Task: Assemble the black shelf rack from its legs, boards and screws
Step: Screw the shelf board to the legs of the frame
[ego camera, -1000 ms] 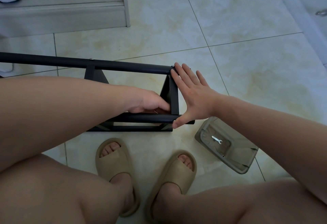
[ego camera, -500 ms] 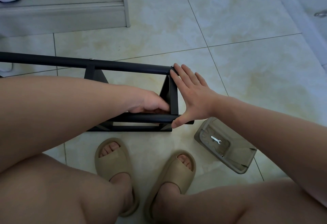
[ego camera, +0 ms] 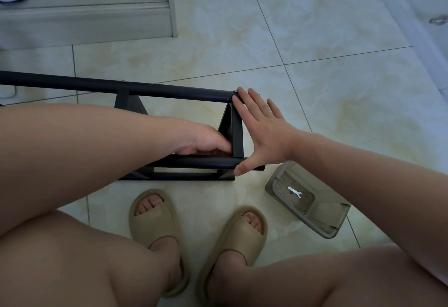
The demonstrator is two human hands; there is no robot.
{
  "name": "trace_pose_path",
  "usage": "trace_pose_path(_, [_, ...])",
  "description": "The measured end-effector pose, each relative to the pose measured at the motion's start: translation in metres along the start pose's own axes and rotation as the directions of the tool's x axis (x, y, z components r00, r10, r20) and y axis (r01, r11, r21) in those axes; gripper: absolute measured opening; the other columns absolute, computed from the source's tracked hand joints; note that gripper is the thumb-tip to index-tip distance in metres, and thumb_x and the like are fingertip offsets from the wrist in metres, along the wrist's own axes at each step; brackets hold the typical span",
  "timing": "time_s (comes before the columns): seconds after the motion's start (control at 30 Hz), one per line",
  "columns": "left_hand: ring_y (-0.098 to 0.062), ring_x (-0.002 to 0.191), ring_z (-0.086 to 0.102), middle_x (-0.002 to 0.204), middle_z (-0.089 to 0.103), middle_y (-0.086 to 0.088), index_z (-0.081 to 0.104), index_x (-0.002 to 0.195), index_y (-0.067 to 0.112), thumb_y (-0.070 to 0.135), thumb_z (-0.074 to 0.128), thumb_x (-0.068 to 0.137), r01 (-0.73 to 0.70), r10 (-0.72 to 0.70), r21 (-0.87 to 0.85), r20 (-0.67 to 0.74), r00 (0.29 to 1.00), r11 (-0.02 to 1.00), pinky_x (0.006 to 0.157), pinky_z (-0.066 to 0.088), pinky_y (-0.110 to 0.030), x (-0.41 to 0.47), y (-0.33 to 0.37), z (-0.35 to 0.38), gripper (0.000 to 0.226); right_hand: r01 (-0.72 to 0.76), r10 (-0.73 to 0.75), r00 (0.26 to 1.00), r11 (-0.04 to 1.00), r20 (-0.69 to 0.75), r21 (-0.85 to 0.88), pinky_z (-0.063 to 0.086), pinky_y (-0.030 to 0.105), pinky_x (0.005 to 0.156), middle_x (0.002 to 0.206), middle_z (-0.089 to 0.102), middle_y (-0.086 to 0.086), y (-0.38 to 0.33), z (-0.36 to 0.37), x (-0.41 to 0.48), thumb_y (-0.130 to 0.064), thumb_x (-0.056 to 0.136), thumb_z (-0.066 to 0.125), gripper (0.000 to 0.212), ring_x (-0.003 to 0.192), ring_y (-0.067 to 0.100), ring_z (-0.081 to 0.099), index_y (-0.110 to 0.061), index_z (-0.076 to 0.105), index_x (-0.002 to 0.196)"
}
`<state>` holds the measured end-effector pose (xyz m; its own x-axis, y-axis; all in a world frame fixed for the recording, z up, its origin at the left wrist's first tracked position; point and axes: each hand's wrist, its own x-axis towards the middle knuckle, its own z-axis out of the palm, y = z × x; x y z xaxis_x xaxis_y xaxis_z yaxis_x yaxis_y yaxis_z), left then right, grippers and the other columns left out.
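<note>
The black rack (ego camera: 184,134) lies on its side on the tiled floor (ego camera: 315,28), left of centre in the frame; its upper rail (ego camera: 169,90) runs off the left edge, so how long it is stays hidden, and my left forearm covers most of the middle. My right hand (ego camera: 264,132) is spread flat against the rack's right end, its fingers (ego camera: 252,103) straight and holding nothing; the fingertips touch the end of the upper rail, beside a small screw head (ego camera: 235,91), and the thumb presses the end of the lower rail (ego camera: 198,162). My left hand (ego camera: 208,143) reaches inside the frame just above the lower rail, fingers (ego camera: 218,145) curled; their tips vanish behind the upright end bar (ego camera: 237,137), so I cannot tell whether they hold anything. At the right, partly under my right forearm, a grey tray (ego camera: 320,209) holds a small wrench (ego camera: 294,191); its far corner is covered. My slippers (ego camera: 152,214) sit below the rack. At the upper left a pale shelf unit (ego camera: 84,21) is cut off by the frame edge; the things on it are too cropped to make out.
</note>
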<state>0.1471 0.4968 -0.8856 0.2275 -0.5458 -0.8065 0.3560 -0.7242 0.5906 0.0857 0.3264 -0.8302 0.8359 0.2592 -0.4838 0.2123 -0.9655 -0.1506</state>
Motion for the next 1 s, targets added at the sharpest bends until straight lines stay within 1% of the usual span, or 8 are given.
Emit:
trace_pose_path(0.13, [-0.025,0.083,0.068,0.084,0.074,-0.006,0.074,0.088,0.012,0.011,0.061,0.092,0.012,-0.008,-0.071,0.053,0.999,0.997,0.091,0.052,-0.037,-0.0017,-0.0021,-0.0012,0.014,0.0,0.0,1.0,1.0,-0.001,-0.001,-0.011,0.051,0.124,0.162,-0.037,-0.002,0.0,0.0001,0.0001,-0.099,0.047,0.056,0.159,0.146,0.014,-0.039,-0.017,-0.025,0.157])
trace_pose_path(0.23, [-0.023,0.084,0.07,0.089,0.077,-0.006,0.08,0.084,0.015,0.006,0.056,0.094,-0.002,0.013,-0.122,0.092,0.996,0.993,0.095,0.051,-0.037,-0.0034,-0.0034,-0.0027,0.027,0.003,-0.003,1.0,1.0,-0.006,0.003,-0.011,0.051,0.124,0.162,-0.037,-0.003,0.0001,0.0007,0.0001,-0.099,0.048,0.057,0.159,0.144,0.012,-0.04,-0.017,-0.025,0.157])
trace_pose_path(0.33, [-0.028,0.095,0.067,0.107,0.073,-0.015,0.073,0.113,0.004,0.014,0.056,0.095,0.026,-0.017,-0.111,0.077,0.997,0.993,0.099,0.05,-0.041,-0.0027,-0.0017,-0.0013,0.027,0.003,-0.003,1.0,1.0,-0.01,-0.001,-0.011,0.051,0.124,0.162,-0.036,-0.003,0.0001,0.0009,0.0002,-0.1,0.047,0.055,0.159,0.146,0.015,-0.038,-0.017,-0.025,0.157])
trace_pose_path(0.47, [-0.022,0.075,0.065,0.083,0.071,-0.006,0.07,0.096,0.012,0.018,0.063,0.092,0.005,-0.005,-0.015,0.019,1.0,1.0,0.08,0.052,-0.033,-0.001,-0.0001,0.0004,0.011,0.001,-0.001,1.0,1.0,-0.01,0.0,-0.01,0.052,0.124,0.162,-0.036,-0.002,0.0,0.0011,0.0002,-0.099,0.048,0.056,0.159,0.146,0.015,-0.038,-0.017,-0.025,0.157])
trace_pose_path(0.63, [-0.025,0.089,0.068,0.088,0.076,-0.006,0.074,0.094,0.013,0.01,0.057,0.093,0.019,-0.013,-0.074,0.074,0.997,0.997,0.098,0.05,-0.039,-0.0015,-0.0014,-0.0025,0.017,0.002,-0.002,1.0,1.0,-0.013,0.009,-0.009,0.049,0.125,0.163,-0.035,-0.003,-0.0001,0.0015,0.0001,-0.099,0.047,0.056,0.159,0.149,0.017,-0.034,-0.017,-0.024,0.157])
trace_pose_path(0.8, [-0.026,0.093,0.067,0.101,0.073,-0.01,0.071,0.115,0.007,0.016,0.059,0.093,0.032,-0.018,-0.132,0.107,0.994,0.991,0.097,0.051,-0.041,-0.0032,-0.002,-0.0034,0.027,0.003,-0.003,1.0,1.0,-0.026,0.005,-0.007,0.046,0.123,0.164,-0.033,-0.001,-0.0005,0.0014,0.0,-0.098,0.047,0.057,0.159,0.151,0.019,-0.031,-0.016,-0.022,0.158])
trace_pose_path(0.9, [-0.02,0.077,0.068,0.083,0.074,-0.003,0.072,0.095,0.013,0.021,0.063,0.092,0.02,-0.015,-0.069,0.063,0.998,0.997,0.084,0.053,-0.034,-0.0006,-0.0014,-0.0018,0.012,0.003,-0.003,1.0,1.0,-0.025,0.005,-0.009,0.046,0.123,0.164,-0.033,-0.001,-0.0005,0.0014,0.0001,-0.099,0.047,0.056,0.159,0.15,0.019,-0.031,-0.016,-0.022,0.158])
trace_pose_path(1.0, [-0.016,0.067,0.067,0.073,0.072,-0.001,0.071,0.082,0.016,0.014,0.061,0.092,0.005,-0.003,-0.052,0.029,1.0,0.999,0.072,0.052,-0.028,0.0004,0.0004,-0.0009,0.014,0.003,-0.003,1.0,1.0,-0.023,0.002,-0.008,0.046,0.123,0.163,-0.034,0.0,0.0001,0.0014,0.0006,-0.099,0.047,0.055,0.159,0.15,0.019,-0.032,-0.016,-0.022,0.158])
